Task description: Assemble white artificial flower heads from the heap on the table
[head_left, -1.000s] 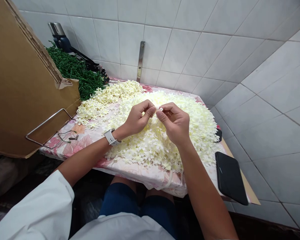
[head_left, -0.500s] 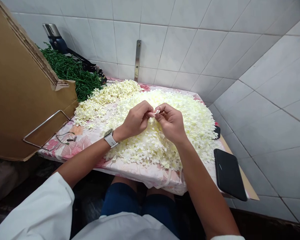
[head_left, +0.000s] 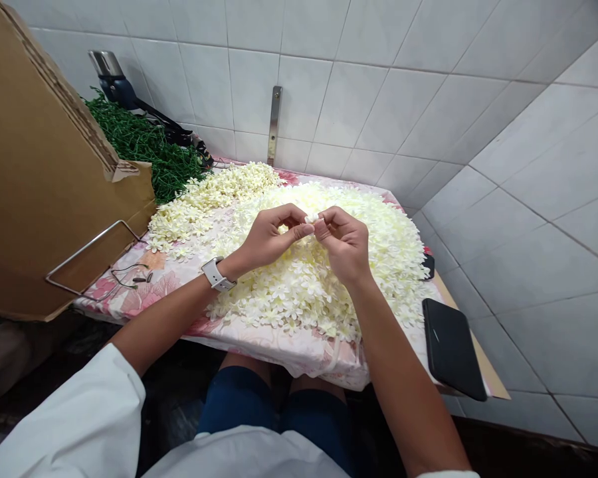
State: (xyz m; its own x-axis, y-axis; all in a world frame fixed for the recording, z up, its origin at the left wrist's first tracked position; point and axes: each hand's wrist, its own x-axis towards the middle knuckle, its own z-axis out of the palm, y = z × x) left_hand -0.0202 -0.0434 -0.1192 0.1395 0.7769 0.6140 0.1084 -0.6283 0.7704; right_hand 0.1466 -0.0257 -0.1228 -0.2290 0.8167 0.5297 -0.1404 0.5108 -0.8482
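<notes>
1. We see the left hand (head_left: 269,239) and the right hand (head_left: 346,245) raised together above the middle of the table (head_left: 486,382), their fingertips meeting.
2. Between them sits a small white flower (head_left: 311,218). The thumb and forefinger of each hand are pinched onto it from either side, and the other fingers curl loosely into the palms.
3. The flower is held clear of the table, just above the big pile of cream flowers (head_left: 383,252) that fills the table's middle and right side, almost to the near edge.
4. We note a white watch (head_left: 215,274) on the left wrist, over the pile's left fringe.
5. A smaller heap of flowers (head_left: 214,192) lies toward the far left corner, touching the big pile.
6. A floral cloth (head_left: 279,342) covers the table and hangs over its near edge.
7. A black phone (head_left: 453,348) rests at the near right corner, just beside the pile.
8. Green stems (head_left: 144,149) are heaped at the far left, behind a cardboard box (head_left: 40,199) that stands along the left edge.
9. A wire frame (head_left: 90,249) leans at the box, with a thin cable (head_left: 132,272) lying just beside it on the cloth.
</notes>
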